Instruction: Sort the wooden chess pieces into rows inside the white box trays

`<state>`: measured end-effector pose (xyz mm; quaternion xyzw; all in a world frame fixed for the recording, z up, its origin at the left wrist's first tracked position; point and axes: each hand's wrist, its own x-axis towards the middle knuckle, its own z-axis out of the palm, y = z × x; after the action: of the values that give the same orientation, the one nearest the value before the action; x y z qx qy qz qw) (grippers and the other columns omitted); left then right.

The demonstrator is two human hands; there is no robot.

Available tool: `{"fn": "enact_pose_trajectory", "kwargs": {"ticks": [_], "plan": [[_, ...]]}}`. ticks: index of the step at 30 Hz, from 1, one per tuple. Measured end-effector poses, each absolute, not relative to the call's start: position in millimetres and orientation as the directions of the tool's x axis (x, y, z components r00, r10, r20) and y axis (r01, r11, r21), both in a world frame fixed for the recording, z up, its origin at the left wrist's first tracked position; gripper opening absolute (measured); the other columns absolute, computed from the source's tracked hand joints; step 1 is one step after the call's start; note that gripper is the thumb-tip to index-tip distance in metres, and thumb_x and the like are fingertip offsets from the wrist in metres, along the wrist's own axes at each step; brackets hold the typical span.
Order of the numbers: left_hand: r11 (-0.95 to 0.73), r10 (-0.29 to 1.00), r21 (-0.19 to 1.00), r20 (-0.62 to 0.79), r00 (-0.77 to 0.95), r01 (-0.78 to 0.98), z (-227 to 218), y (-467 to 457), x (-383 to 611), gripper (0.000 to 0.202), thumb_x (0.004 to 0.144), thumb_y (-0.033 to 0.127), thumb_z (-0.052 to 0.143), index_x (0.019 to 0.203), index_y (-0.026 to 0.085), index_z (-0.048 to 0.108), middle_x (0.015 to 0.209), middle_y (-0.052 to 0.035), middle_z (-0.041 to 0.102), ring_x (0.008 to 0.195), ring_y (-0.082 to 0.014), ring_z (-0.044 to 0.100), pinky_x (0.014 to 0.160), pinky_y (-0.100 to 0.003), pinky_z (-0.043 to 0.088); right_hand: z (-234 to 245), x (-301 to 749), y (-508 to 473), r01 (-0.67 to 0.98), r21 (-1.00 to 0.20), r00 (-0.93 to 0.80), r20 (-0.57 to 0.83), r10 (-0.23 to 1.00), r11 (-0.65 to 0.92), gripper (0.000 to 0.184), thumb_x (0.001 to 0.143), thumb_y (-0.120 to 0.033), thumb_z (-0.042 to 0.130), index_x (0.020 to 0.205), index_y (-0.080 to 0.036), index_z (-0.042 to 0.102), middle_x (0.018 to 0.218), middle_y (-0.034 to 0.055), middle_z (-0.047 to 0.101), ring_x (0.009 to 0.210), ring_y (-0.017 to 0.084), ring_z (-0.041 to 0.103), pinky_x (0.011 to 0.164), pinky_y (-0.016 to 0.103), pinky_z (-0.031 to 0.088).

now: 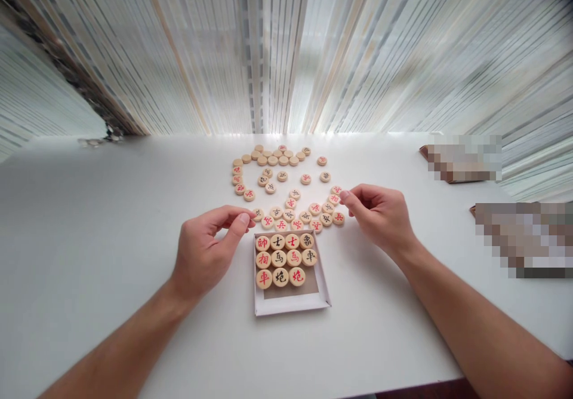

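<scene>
My left hand (210, 246) is closed in a pinch, thumb and forefinger beside a Chinese chess piece (258, 214) at the left end of a loose group. On the other side, my right hand (380, 217) has its fingers curled and pinched next to a red-marked Chinese chess piece (333, 199). Whether either pinch holds anything is hidden. Between my forearms sits a shallow white box (293, 312). Round wooden pieces, such as a red-marked one (264, 278), stand face up inside it in three rows; the front row's right end shows bare bottom.
More pieces lie scattered on the white table (125, 208) beyond the box. Some, like a blank-topped piece (273, 160), form a curved cluster at the back. Striped curtains (286, 52) hang behind the table. Two blurred-out objects (465, 160) (528, 241) lie at right.
</scene>
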<state>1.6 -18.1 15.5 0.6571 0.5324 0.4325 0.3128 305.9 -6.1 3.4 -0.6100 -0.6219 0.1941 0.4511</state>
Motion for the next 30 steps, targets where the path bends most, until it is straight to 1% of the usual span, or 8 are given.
{"fn": "enact_pose_trajectory", "kwargs": {"ticks": [4, 16, 20, 30], "plan": [[-0.251, 0.967, 0.867, 0.247, 0.066, 0.431, 15.2, -17.9, 1.3, 0.023, 0.099, 0.036, 0.069, 0.091, 0.019, 0.083, 0.091, -0.0049, 0.085, 0.084, -0.0209, 0.079, 0.083, -0.031, 0.063, 4.3, 305.1, -6.2, 0.586, -0.789, 0.137, 0.320, 0.937, 0.184, 0.037, 0.093, -0.042, 0.071, 0.063, -0.020, 0.067, 0.052, -0.0029, 0.048, 0.049, 0.012, 0.038, 0.047, 0.028, 0.029], [-0.255, 0.966, 0.853, 0.242, 0.088, 0.455, 15.6, -19.1, 0.1, 0.022, 0.099, 0.034, 0.069, 0.094, 0.019, 0.084, 0.091, -0.0046, 0.085, 0.082, -0.0202, 0.079, 0.081, -0.030, 0.064, 5.9, 303.9, -6.5, 0.578, -0.795, 0.136, 0.318, 0.939, 0.185, 0.038, 0.092, -0.042, 0.070, 0.062, -0.019, 0.067, 0.052, -0.0027, 0.049, 0.050, 0.012, 0.039, 0.047, 0.027, 0.029], [-0.257, 0.966, 0.846, 0.242, 0.092, 0.467, 16.1, -19.1, 0.5, 0.022, 0.099, 0.034, 0.068, 0.093, 0.019, 0.083, 0.090, -0.0045, 0.085, 0.082, -0.0204, 0.079, 0.081, -0.030, 0.064, 7.4, 302.1, -7.9, 0.575, -0.797, 0.122, 0.310, 0.943, 0.188, 0.038, 0.092, -0.041, 0.071, 0.061, -0.020, 0.064, 0.051, -0.0028, 0.048, 0.049, 0.012, 0.038, 0.046, 0.028, 0.027], [-0.276, 0.959, 0.836, 0.268, 0.086, 0.474, 15.1, -17.3, 1.9, 0.022, 0.098, 0.033, 0.068, 0.090, 0.019, 0.083, 0.089, -0.0043, 0.085, 0.081, -0.0207, 0.079, 0.080, -0.030, 0.063, 4.9, 304.1, -8.0, 0.589, -0.782, 0.105, 0.325, 0.940, 0.205, 0.039, 0.092, -0.043, 0.072, 0.061, -0.020, 0.064, 0.052, -0.0030, 0.048, 0.050, 0.012, 0.040, 0.046, 0.028, 0.030]]}}
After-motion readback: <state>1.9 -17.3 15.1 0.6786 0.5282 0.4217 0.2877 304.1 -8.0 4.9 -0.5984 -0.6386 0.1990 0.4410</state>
